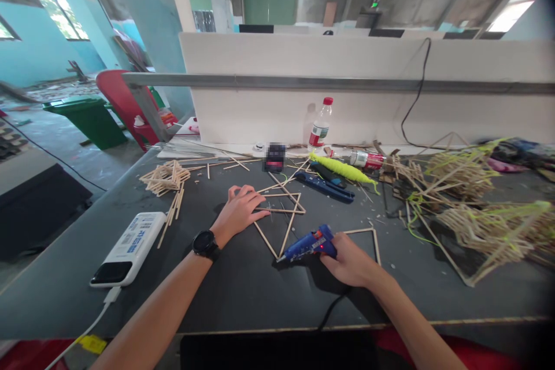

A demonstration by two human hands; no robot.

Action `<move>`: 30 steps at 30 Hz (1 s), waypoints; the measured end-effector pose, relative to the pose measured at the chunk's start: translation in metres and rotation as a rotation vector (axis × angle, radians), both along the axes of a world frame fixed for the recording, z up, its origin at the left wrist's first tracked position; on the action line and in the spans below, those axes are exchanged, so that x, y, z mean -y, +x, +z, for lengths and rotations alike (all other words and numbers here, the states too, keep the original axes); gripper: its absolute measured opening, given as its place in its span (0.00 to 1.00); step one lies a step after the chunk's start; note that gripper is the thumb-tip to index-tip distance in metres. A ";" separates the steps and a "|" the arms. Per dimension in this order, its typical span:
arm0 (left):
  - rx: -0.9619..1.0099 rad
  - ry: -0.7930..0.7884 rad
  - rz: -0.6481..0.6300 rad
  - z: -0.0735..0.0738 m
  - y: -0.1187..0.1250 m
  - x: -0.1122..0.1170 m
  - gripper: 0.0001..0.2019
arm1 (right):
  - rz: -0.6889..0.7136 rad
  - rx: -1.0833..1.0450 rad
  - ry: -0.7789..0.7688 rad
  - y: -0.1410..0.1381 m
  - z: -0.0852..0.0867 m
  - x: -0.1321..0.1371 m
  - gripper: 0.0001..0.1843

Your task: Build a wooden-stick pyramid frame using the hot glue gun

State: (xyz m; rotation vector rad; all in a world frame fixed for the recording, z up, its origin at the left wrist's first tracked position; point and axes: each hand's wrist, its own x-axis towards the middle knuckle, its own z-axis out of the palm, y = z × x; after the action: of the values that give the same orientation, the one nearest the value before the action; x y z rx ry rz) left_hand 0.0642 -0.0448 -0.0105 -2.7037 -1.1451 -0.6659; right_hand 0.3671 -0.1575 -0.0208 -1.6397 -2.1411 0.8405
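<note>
In my right hand [349, 260] is a blue hot glue gun [306, 244], its small red light lit. The nozzle tip reaches the lower corner of a star-shaped frame of thin wooden sticks [284, 230] lying flat on the table. My left hand [240, 211] is over the frame's left side, fingers bent and thumb stretched along a stick, holding it down; some of its fingertips' contact is hidden. A watch [205, 244] is on my left wrist. Partly behind my right hand lies an angled piece of joined sticks [375, 240].
A white power bank [130, 248] with a cable and a stick pile [167, 178] are on the left. Dark-blue-handled pliers [325, 186], a yellow-green bundle [342, 167], and bottles, one upright [319, 127], are behind. Stick structures [462, 176] crowd the right. A black cord [332, 309] crosses the front edge.
</note>
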 end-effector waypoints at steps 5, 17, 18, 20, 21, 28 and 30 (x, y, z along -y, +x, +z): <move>-0.001 -0.024 0.004 0.001 0.000 0.001 0.16 | 0.029 0.038 -0.012 0.000 0.002 -0.001 0.11; -0.016 -0.014 0.012 0.002 0.000 0.000 0.17 | 0.006 0.041 0.024 -0.001 0.004 0.000 0.10; -0.014 -0.013 0.013 0.002 0.000 0.000 0.16 | 0.006 0.016 0.026 -0.003 0.006 0.001 0.11; -0.010 -0.014 0.011 0.002 0.000 0.000 0.17 | -0.016 -0.004 0.047 -0.007 0.009 0.002 0.15; -0.009 -0.015 0.010 0.002 0.000 0.000 0.17 | -0.034 0.006 0.063 -0.008 0.010 0.002 0.17; -0.001 -0.023 0.000 0.001 0.000 0.000 0.17 | -0.065 0.056 0.062 -0.007 0.003 0.002 0.13; -0.002 -0.022 -0.002 0.001 0.000 -0.001 0.17 | -0.067 0.043 0.036 -0.006 0.001 0.001 0.13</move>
State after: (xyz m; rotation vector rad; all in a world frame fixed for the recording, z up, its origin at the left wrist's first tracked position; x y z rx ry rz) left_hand 0.0645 -0.0442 -0.0097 -2.7228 -1.1564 -0.6550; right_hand 0.3609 -0.1587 -0.0202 -1.7166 -2.1045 0.7491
